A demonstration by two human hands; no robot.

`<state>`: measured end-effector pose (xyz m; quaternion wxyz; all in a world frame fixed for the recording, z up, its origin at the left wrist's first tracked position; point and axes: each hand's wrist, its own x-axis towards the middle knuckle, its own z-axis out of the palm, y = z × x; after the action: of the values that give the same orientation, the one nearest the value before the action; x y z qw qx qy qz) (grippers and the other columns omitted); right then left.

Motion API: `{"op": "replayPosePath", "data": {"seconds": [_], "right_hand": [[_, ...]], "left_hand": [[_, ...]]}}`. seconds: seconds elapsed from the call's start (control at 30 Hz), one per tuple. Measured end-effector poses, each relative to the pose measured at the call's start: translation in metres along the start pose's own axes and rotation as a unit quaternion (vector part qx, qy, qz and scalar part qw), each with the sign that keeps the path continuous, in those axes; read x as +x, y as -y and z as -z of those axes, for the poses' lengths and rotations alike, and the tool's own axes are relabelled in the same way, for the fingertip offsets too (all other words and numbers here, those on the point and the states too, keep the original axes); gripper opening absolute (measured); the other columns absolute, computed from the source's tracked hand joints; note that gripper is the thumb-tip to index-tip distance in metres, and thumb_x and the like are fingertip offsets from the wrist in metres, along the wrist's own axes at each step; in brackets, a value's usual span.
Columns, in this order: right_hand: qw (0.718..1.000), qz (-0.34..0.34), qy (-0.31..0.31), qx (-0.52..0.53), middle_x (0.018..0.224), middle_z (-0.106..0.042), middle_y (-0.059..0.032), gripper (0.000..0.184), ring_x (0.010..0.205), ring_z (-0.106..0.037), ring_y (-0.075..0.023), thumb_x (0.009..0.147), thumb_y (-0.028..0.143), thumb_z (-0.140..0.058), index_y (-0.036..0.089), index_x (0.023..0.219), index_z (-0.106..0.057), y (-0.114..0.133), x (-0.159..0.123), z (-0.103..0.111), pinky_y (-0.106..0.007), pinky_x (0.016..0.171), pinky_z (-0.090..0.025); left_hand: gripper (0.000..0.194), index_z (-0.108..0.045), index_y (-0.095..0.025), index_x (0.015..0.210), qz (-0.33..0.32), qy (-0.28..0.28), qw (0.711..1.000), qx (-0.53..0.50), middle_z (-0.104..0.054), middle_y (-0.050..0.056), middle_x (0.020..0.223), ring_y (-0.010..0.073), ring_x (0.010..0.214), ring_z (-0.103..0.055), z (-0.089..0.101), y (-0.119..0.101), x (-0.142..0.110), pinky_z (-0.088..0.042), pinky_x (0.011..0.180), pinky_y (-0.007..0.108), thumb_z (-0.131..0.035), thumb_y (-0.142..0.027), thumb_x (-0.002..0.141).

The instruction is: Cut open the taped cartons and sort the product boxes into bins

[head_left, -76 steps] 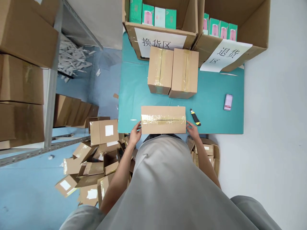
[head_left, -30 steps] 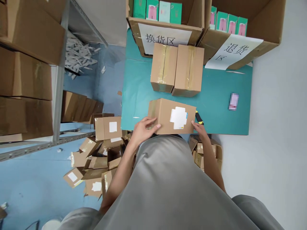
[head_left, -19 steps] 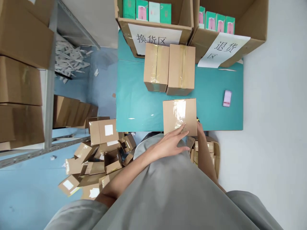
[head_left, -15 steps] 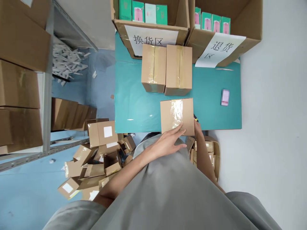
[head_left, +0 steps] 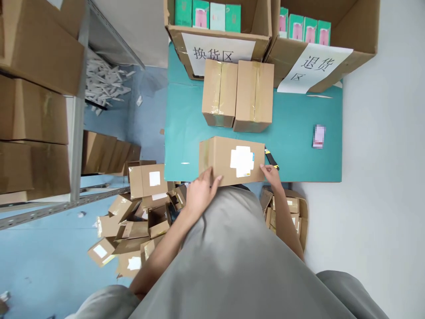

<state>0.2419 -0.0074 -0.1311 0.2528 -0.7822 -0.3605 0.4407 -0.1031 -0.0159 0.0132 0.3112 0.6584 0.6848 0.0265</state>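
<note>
A taped cardboard box (head_left: 224,161) lies at the front edge of the teal table (head_left: 184,110), its side with a white label (head_left: 241,161) facing up. My left hand (head_left: 201,192) grips its near left part, fingers on the taped end and thumb along the near edge. At the opposite end my right hand (head_left: 272,176) pinches the right edge between thumb and fingers. Just beyond the right hand rests a black and yellow utility knife (head_left: 271,158), touched by neither hand as far as I can see.
Two closed boxes (head_left: 219,88) stand behind. Two large open cartons (head_left: 226,39) with green boxes (head_left: 233,18) and Chinese signs line the back. A blurred pink item (head_left: 318,136) lies right. Discarded boxes (head_left: 146,181) heap on the floor left, beside a shelf rack (head_left: 78,124).
The box has been turned so its labelled side shows instead of its taped top. My left hand has moved left to its end; the knife is now more visible.
</note>
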Motion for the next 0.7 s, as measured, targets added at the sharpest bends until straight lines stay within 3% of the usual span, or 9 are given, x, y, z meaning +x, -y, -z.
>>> {"op": "replayPosePath", "data": {"seconds": [0.17,0.27,0.37,0.5,0.6,0.7], "right_hand": [[0.986,0.004,0.039,-0.164,0.106,-0.084,-0.0166,0.033,0.104,-0.081,-0.0335,0.099,0.053,-0.072,0.02,0.103,-0.071,0.044,-0.024,-0.036,-0.043,0.096,-0.06],[0.963,0.032,0.036,-0.264,0.118,-0.083,-0.0213,0.031,0.112,-0.08,-0.0346,0.105,0.041,-0.066,0.014,0.12,-0.072,0.073,-0.048,-0.051,-0.041,0.099,-0.058],[0.946,0.08,0.05,-0.311,0.128,-0.08,-0.0239,0.036,0.118,-0.078,-0.0347,0.11,0.039,-0.06,0.011,0.13,-0.072,0.104,-0.077,-0.056,-0.041,0.101,-0.058],[0.914,0.168,0.116,-0.35,0.145,-0.076,-0.0255,0.044,0.122,-0.079,-0.0357,0.115,0.038,-0.054,0.01,0.142,-0.071,0.152,-0.125,-0.058,-0.044,0.103,-0.062],[0.883,0.243,0.181,-0.359,0.169,-0.062,-0.0235,0.053,0.123,-0.081,-0.0361,0.117,0.041,-0.051,0.013,0.16,-0.063,0.186,-0.162,-0.071,-0.047,0.102,-0.067],[0.834,0.327,0.251,-0.366,0.181,-0.047,-0.0228,0.056,0.127,-0.082,-0.0368,0.118,0.046,-0.053,0.017,0.166,-0.059,0.208,-0.191,-0.096,-0.047,0.097,-0.072]], "left_hand": [[0.044,-0.075,-0.018,0.132,0.135,-0.034,0.982,-0.13,-0.086,0.018,0.123,0.0377,0.116,-0.082,-0.037,0.086,0.035,-0.059,0.098,0.042,-0.058,-0.052,0.108],[0.039,-0.075,-0.019,0.114,0.191,-0.045,0.952,-0.236,-0.086,0.019,0.122,0.0355,0.115,-0.081,-0.056,0.125,0.046,-0.059,0.101,0.043,-0.065,-0.055,0.102],[0.05,-0.074,-0.019,0.109,0.208,-0.067,0.917,-0.335,-0.086,0.017,0.119,0.0334,0.112,-0.079,-0.064,0.153,0.046,-0.06,0.099,0.041,-0.072,-0.066,0.094],[0.065,-0.075,-0.017,0.108,0.243,-0.085,0.875,-0.41,-0.083,0.012,0.105,0.0288,0.101,-0.075,-0.061,0.187,0.04,-0.057,0.088,0.036,-0.08,-0.077,0.082],[0.059,-0.074,-0.018,0.101,0.29,-0.117,0.838,-0.448,-0.078,0.007,0.096,0.0222,0.09,-0.069,-0.061,0.208,0.039,-0.054,0.081,0.031,-0.082,-0.073,0.08],[0.049,-0.067,-0.02,0.093,0.335,-0.14,0.808,-0.464,-0.068,0.002,0.081,0.0179,0.077,-0.061,-0.062,0.221,0.041,-0.05,0.072,0.028,-0.078,-0.067,0.085]]}}
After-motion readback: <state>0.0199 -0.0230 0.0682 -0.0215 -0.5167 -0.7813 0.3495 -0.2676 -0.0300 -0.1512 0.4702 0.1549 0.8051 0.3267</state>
